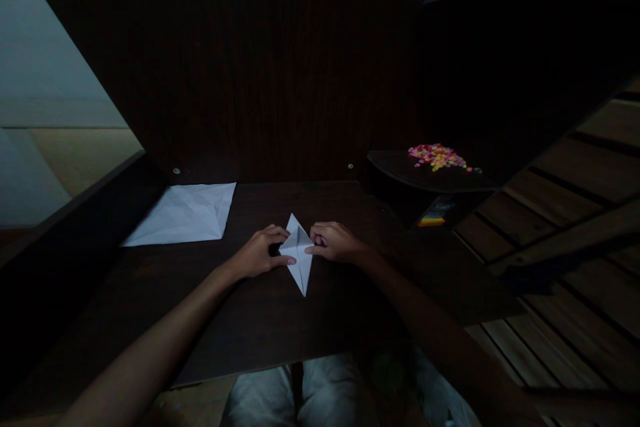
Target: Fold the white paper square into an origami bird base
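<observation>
- A folded paper point(299, 260), white and shaped like a long diamond, sits on the dark worktop point(240, 333) right in front of the person, between both hands — one sharp tip aimed away, the other toward the lap point(295, 395).
- The left hand point(261, 251) has its fingers spread from the thumb; the thumb tip lies on the paper's left side, and the other fingers reach its upper left edge.
- The right hand point(336, 242) seems to pinch the right corner, thumb on top, fingers curled in; what they do underneath I cannot tell.
- To my eye the step in hand is shaping a fold: a line runs down the near half, and the far half shows a shaded flap.
- The next move, I'd judge, calls for lining up the edges and pressing the crease flat — lightly, so the thin tips don't bend.
- Farther left lies a creased white sheet point(193, 213); small bright pieces point(437, 156) are heaped on the shelf point(425, 180) at right.
</observation>
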Tool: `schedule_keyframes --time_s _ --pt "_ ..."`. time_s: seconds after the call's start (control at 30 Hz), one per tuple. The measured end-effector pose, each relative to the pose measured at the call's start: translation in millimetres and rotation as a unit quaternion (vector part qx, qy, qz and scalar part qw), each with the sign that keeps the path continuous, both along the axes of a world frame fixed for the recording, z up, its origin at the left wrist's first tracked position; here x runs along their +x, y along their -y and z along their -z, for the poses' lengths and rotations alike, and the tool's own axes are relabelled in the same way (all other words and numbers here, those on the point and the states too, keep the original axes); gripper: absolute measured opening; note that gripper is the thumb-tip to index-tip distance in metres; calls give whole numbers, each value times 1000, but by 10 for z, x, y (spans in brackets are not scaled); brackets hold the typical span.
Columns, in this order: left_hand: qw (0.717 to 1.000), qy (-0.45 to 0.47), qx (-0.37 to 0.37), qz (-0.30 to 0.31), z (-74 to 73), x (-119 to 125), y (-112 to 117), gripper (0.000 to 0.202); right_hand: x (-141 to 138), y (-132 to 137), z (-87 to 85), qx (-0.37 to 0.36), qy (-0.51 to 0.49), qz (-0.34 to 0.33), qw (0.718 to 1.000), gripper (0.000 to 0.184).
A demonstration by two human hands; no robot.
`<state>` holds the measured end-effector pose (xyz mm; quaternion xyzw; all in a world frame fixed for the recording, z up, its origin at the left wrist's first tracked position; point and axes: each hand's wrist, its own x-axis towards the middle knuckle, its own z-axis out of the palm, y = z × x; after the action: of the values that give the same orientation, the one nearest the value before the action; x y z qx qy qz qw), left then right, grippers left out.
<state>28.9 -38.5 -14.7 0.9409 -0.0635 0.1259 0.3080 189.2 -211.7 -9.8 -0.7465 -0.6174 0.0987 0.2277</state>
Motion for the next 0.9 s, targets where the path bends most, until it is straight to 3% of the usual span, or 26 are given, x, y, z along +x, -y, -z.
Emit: schedule_keyframes --time_s 0.13,0.4,0.6,0.9 --pt "1000 7 19 -5 6 8 22 26 -17 -8 -21 -23 -23 -4 999 40" --pt "999 21 36 -24 21 25 53 27 -7 -12 -30 -49 -37 -13 998 41" --pt "999 26 37 -27 42 40 54 29 -128 16 -131 -80 8 20 997 54" --pt "999 6 -28 18 -24 -26 -69 18 -102 20 -168 -90 0 5 996 54"
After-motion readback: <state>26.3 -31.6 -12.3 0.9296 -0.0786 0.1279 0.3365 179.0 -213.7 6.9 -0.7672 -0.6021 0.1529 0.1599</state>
